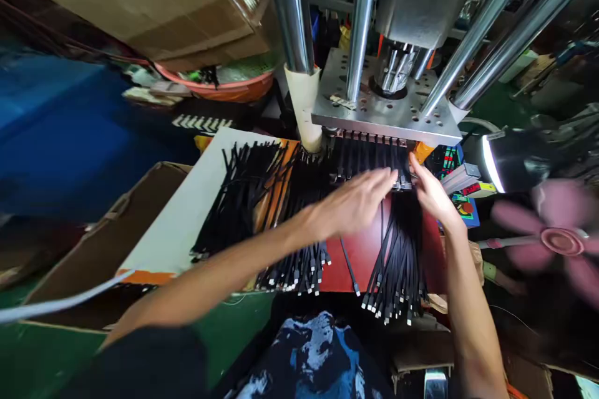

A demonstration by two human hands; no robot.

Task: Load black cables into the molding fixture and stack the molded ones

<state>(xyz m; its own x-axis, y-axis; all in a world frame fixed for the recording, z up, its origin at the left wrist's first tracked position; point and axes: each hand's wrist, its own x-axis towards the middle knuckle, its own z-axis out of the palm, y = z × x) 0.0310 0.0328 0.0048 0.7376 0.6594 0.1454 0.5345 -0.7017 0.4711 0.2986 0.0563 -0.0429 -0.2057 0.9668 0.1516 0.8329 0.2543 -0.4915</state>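
**Hands on the cable row under the press**

Here the row of black cables (pixel 397 182) lies under the far steel press plate (pixel 388 113). My left hand (pixel 355 202) hovers flat, released; my right hand (pixel 433 193) pinches the row's end. Limp and light, I judge; best gripped by the stiff plug ends. Loose cable bundles (pixel 262 199) lie left.

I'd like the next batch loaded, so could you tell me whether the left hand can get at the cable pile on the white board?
Probably yes: the left hand hovers beside that pile, with nothing lying between them.
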